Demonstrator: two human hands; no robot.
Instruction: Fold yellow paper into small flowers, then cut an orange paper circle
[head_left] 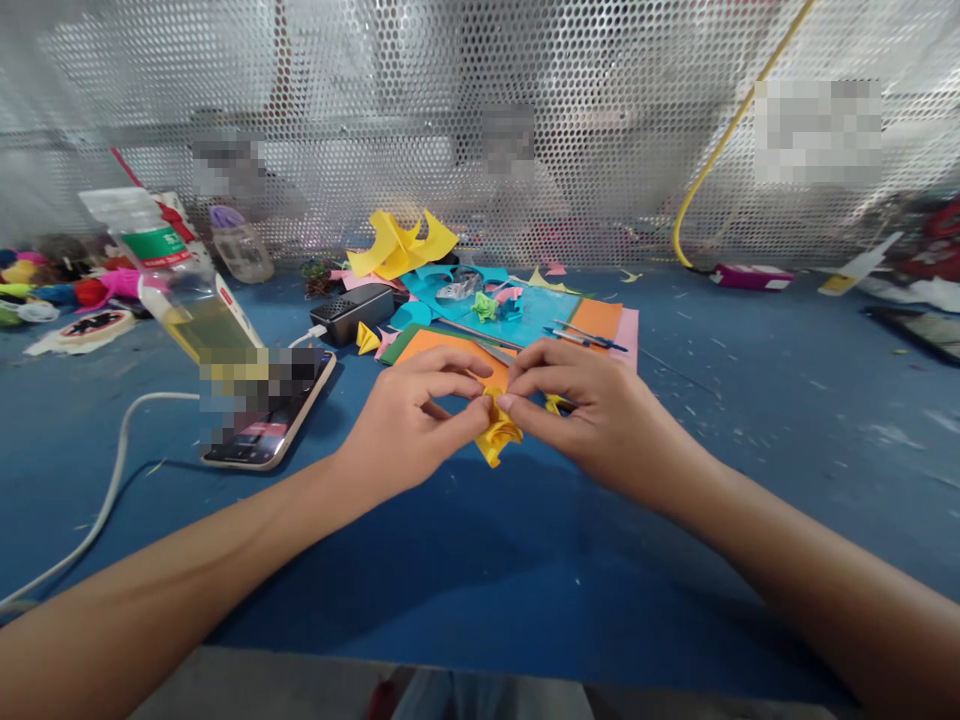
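A small folded yellow paper piece (498, 438) is held above the blue table, between the fingertips of both hands. My left hand (420, 415) pinches its left side with thumb and forefinger. My right hand (589, 410) grips its upper right side, thumb against the fingers. The fingers hide part of the piece. Just behind the hands lie orange paper sheets (431, 348). A bit of yellow paper (553, 403) shows behind my right thumb. Beyond are blue paper with cut-outs (551, 305), pens (585, 338) and a green folded paper shape (486, 306).
A phone (281, 425) supports a tilted bottle (187, 290) at left, with a white cable (124, 440) beside it. A black box-shaped device (362, 312) and yellow paper scraps (401, 247) stand behind. A perforated metal screen (600, 130) closes the back; blurred people show through it.
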